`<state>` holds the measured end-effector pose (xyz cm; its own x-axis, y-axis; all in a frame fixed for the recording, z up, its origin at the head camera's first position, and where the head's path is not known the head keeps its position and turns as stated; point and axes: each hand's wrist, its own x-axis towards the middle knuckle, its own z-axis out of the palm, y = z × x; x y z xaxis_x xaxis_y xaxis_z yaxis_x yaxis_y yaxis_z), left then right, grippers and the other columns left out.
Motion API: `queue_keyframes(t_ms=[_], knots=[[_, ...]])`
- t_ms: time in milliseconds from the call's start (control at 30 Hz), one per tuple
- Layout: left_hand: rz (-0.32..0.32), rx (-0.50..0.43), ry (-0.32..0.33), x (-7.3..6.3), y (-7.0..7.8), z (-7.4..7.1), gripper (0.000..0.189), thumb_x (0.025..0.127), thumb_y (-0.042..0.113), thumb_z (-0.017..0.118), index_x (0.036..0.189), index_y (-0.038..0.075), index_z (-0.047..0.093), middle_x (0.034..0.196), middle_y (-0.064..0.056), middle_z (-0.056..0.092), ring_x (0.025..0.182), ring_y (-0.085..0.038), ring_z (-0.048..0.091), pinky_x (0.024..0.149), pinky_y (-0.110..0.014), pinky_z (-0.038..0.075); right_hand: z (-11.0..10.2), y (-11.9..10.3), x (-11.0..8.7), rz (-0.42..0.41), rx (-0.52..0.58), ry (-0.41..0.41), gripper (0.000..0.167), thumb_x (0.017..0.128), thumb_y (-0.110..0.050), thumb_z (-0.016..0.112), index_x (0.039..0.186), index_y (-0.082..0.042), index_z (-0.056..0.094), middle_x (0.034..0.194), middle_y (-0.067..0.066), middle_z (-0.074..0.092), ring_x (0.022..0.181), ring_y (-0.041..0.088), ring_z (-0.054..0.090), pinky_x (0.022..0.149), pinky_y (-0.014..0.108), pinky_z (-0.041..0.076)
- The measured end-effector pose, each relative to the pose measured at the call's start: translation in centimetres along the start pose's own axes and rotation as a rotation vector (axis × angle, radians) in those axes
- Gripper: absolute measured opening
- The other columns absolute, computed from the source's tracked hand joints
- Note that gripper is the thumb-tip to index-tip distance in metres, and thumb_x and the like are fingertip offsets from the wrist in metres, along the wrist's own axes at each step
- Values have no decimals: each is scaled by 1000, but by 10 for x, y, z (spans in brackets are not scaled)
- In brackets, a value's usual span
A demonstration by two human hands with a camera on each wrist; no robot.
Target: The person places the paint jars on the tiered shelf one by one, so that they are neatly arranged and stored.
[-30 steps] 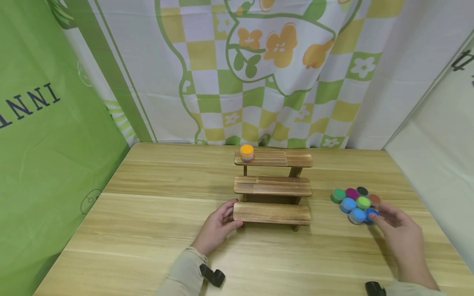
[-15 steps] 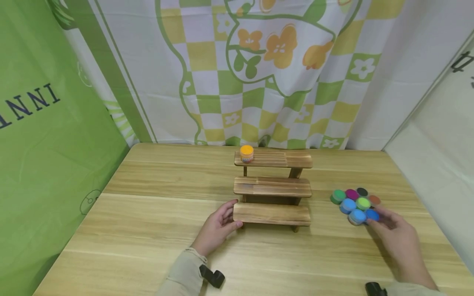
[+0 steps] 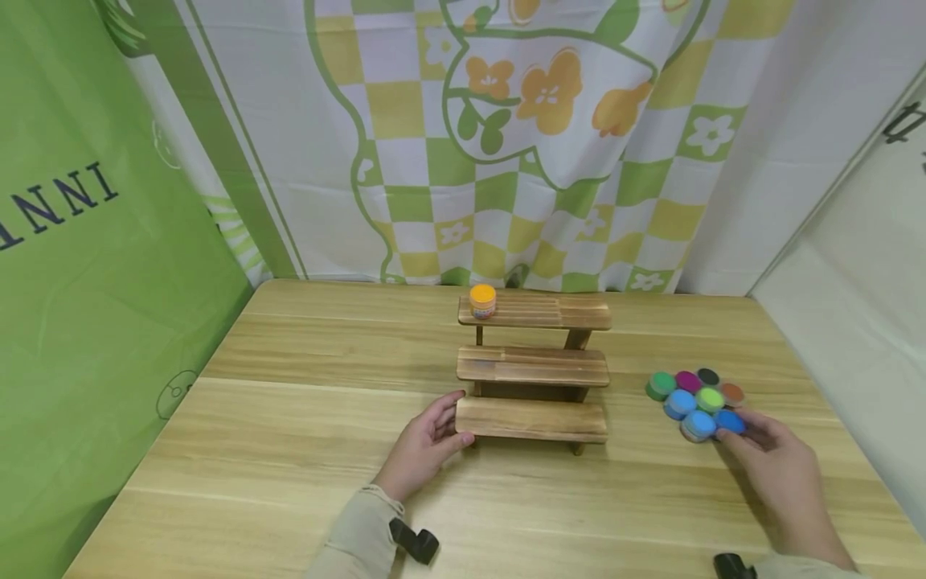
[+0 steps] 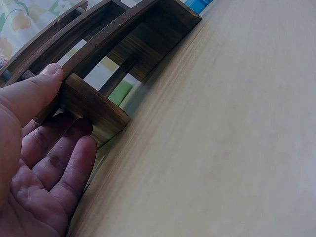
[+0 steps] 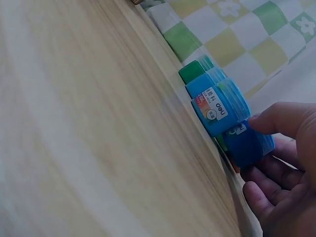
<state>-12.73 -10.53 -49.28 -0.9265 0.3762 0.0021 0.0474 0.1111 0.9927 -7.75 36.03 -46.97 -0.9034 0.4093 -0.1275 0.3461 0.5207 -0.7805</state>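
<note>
A three-step wooden display stand [image 3: 531, 418] stands on the table. My left hand [image 3: 427, 446] grips the left end of its lowest step, thumb [image 4: 49, 74] at the front edge and fingers behind the end. An orange-lidded paint jar [image 3: 482, 301] sits at the left end of the top step. To the right of the stand, my right hand [image 3: 781, 466] holds a dark blue paint jar [image 5: 244, 143] between thumb and fingers. This jar touches a light blue paint jar [image 5: 219, 108] in a cluster of several jars.
The cluster also has a green jar [image 3: 661, 384], a magenta jar [image 3: 687, 380], a black jar [image 3: 708, 375], a lime jar [image 3: 710, 397] and a brown jar [image 3: 732, 392]. Behind the wooden table [image 3: 289, 450] hangs a checked curtain [image 3: 542, 201].
My right hand has shifted slightly left, its thumb moving from the dark blue jar's lid to its near side. The left hand and the stand have stayed put.
</note>
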Motion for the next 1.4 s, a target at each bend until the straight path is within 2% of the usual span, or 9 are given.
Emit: queue_keyframes(t_ms=[300, 533, 567, 667, 800, 1000, 1100, 1267, 1400], knots=[[-1, 12, 2, 1, -3, -1, 70, 93, 28, 73, 153, 12, 40, 149, -17, 49, 133, -30, 52, 108, -33, 46, -4, -4, -3, 2, 21, 31, 77, 92, -49, 70, 147, -1, 45, 130, 13, 58, 91, -11, 46, 69, 4, 47], [-6, 12, 4, 0, -1, 0, 72, 93, 29, 74, 153, 12, 39, 150, -17, 49, 133, -29, 52, 107, -30, 46, -8, -9, -5, -26, 29, 75, 73, 89, -47, 75, 143, -4, 51, 109, -14, 61, 86, -16, 51, 68, 2, 46], [-7, 14, 5, 0, -1, 0, 72, 92, 29, 74, 153, 12, 39, 150, -17, 49, 133, -29, 52, 107, -30, 46, -9, -10, -5, -34, 24, 83, 72, 89, -47, 75, 142, -4, 51, 109, -15, 62, 85, -16, 51, 67, 2, 46], [-14, 19, 10, 0, 0, 0, 72, 92, 30, 74, 153, 13, 40, 149, -16, 49, 132, -28, 53, 107, -30, 46, -9, -14, -5, -48, 4, 96, 72, 89, -48, 74, 141, -3, 53, 116, -1, 67, 84, -16, 50, 66, 3, 46], [-10, 27, 14, 0, 0, 0, 72, 92, 30, 74, 153, 13, 40, 149, -17, 49, 133, -29, 52, 108, -32, 46, -8, -21, -6, -65, -20, 108, 74, 88, -50, 74, 140, -2, 54, 128, 18, 64, 83, -18, 49, 64, 3, 46], [0, 32, 11, 1, -2, 0, 72, 93, 28, 73, 153, 11, 39, 149, -19, 48, 133, -31, 52, 109, -35, 46, -6, -33, -10, -92, 2, 101, 71, 88, -47, 75, 138, -2, 55, 135, 22, 60, 85, -19, 51, 66, 3, 48], [-7, 38, 11, 1, -2, -1, 72, 92, 31, 74, 153, 13, 40, 150, -18, 48, 133, -29, 52, 109, -35, 46, -5, -40, -12, -111, 33, 91, 68, 88, -44, 76, 138, -2, 55, 133, 10, 63, 89, -18, 53, 70, 2, 48], [-13, 31, 9, 0, -1, -1, 72, 92, 32, 74, 153, 14, 40, 150, -17, 48, 133, -28, 52, 109, -33, 46, -2, -50, -15, -165, 74, 102, 65, 88, -39, 78, 136, -1, 57, 109, -23, 61, 91, -16, 55, 73, 1, 47], [0, 24, 5, 0, 0, -1, 72, 93, 29, 73, 154, 11, 39, 149, -18, 49, 132, -30, 53, 108, -34, 47, -1, -60, -17, -188, 63, 104, 64, 88, -40, 78, 136, -1, 58, 105, -28, 57, 90, -16, 54, 72, 0, 45]])
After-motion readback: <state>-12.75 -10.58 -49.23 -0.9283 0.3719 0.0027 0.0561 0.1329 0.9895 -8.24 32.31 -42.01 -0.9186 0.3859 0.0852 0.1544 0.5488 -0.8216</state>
